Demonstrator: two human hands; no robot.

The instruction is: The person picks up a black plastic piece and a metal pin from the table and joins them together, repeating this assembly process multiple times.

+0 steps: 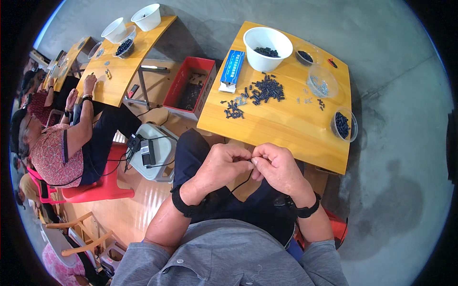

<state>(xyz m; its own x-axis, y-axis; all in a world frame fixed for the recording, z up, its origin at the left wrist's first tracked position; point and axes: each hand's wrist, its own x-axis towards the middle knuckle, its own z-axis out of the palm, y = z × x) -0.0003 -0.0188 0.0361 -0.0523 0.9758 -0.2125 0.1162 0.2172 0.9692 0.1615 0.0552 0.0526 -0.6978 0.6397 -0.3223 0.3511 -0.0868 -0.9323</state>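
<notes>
The left hand (219,166) and the right hand (278,168) meet in the middle of the frame, just below the near edge of a yellow wooden table (286,138). On each hand, the thumb and pointing finger are squeezed close, with almost no gap. Both pinch a tiny dark piece (252,160) where their tips meet, but it is too small to tell what it is. A loose pile of little black tubes (268,89) lies above the hands, at the upper middle of the frame. Behind it stands a white bowl (260,63) with more dark pieces inside. A blue and white box (232,70) lies left of the bowl. Toward the right of the table, a clear tub (330,71) has silver bits in it, and another clear tub (354,127) holds black pieces. At the left of the frame, a person in a red patterned shirt (52,155) sits at another table (114,86).
</notes>
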